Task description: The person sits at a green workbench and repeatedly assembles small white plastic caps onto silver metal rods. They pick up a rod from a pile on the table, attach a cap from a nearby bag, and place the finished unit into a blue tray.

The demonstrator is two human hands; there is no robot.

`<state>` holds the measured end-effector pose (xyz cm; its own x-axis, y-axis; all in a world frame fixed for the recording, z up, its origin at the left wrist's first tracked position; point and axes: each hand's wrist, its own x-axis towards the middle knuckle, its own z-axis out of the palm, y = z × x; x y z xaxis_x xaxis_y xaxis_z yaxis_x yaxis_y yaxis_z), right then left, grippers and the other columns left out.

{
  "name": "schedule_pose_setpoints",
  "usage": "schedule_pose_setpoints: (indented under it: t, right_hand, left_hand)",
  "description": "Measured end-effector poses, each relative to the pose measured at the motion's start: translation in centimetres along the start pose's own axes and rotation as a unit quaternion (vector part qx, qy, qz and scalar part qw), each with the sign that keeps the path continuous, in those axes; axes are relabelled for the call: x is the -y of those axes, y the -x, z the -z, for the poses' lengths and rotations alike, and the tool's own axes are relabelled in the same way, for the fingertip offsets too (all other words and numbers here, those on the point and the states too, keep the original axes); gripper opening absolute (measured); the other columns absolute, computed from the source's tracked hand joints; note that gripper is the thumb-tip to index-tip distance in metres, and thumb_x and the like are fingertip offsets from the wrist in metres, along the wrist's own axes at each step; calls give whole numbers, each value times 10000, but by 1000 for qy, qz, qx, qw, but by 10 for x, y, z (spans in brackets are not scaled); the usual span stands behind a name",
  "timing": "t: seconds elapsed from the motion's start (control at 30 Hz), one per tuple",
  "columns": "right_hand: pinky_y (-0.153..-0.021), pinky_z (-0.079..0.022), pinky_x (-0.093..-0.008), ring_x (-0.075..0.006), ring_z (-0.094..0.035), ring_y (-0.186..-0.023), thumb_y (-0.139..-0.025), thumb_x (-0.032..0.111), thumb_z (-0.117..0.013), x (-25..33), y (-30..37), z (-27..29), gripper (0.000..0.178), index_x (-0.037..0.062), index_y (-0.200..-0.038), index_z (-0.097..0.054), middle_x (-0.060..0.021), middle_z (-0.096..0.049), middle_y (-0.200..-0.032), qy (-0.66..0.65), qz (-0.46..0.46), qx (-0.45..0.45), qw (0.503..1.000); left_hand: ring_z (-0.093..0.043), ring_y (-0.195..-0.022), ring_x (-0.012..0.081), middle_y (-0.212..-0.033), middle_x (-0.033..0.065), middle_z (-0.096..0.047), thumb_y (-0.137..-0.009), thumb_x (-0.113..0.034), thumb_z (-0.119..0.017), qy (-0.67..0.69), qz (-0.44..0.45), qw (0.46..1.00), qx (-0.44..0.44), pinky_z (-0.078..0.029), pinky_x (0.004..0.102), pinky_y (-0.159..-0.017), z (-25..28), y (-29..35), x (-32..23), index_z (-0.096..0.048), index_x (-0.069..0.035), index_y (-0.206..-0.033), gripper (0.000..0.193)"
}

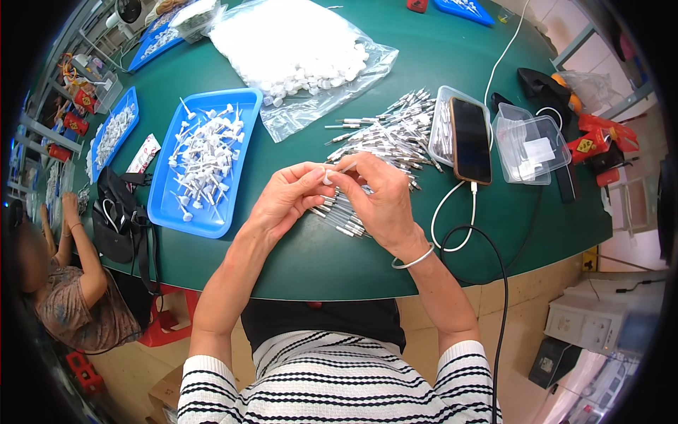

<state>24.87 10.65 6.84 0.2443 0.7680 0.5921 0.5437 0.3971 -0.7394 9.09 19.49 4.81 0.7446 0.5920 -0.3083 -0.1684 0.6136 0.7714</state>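
Note:
Above the green table, near its front edge, my two hands meet. My left hand (288, 198) is closed, pinching a small white plastic cap (327, 179) between thumb and forefinger. In my right hand (381, 199), also closed, is a thin metal-tipped tube (347, 168), partly hidden by the fingers, with its end close to the cap. Whether the tube is inside the cap I cannot tell. Beneath and beyond my hands lies a loose pile of similar thin tubes (387, 134). A clear plastic bag (304, 53) of white caps lies behind.
A blue tray (157, 201) of capped tubes stands at the left. To the right are a phone (470, 145) leaning on a clear box, a charging cable (436, 225) and an open clear container (540, 173). A black bag (116, 219) lies farther left, near another person (81, 297).

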Motion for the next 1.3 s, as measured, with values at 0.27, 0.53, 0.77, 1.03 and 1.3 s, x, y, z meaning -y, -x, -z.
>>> schedule_pose_setpoints:
  t: [0.27,0.53,0.77,1.03,1.3]
  right_hand:
    - [-575,-489,-257,-145,-632,-675,-815,40,-702,7,1,-1,84,11,-847,-630,-66,-632,-751,-101,-113,5,988]
    - [-596,-486,-226,-93,-622,-744,-871,61,-656,7,-3,7,98,-7,-940,-667,-38,-672,-837,-210,-229,75,947]
    - [-517,-421,-288,-132,-541,-557,-893,146,-642,7,-5,13,145,3,-916,-652,-83,-604,-651,-79,-206,133,966]
    - [-490,-389,-327,-197,-513,-494,-878,143,-645,6,-2,11,137,7,-865,-640,-106,-559,-595,-43,-134,97,985]
    - [-495,-398,-331,-217,-525,-496,-870,121,-645,7,-1,10,118,3,-859,-638,-116,-564,-599,-42,-112,87,989]
  left_hand:
    - [-674,-808,104,-933,77,-689,-894,-120,-654,11,-37,999,-4,-568,191,-706,-5,2,-1,-650,7,-1075,222]
    - [-658,-855,118,-931,71,-686,-867,-101,-685,-31,-135,990,-37,-540,236,-790,-11,7,-5,-638,17,-1103,268]
    - [-659,-911,145,-1004,92,-677,-871,-66,-664,-80,-172,982,-22,-537,252,-836,-6,7,-2,-609,18,-1156,302]
    - [-659,-930,161,-1002,103,-683,-858,-79,-679,-101,-168,981,0,-529,294,-866,-5,9,-6,-614,21,-1144,310]
    - [-665,-898,162,-970,105,-685,-861,-73,-677,-119,-171,978,-8,-526,292,-850,-4,7,-4,-619,25,-1076,243]
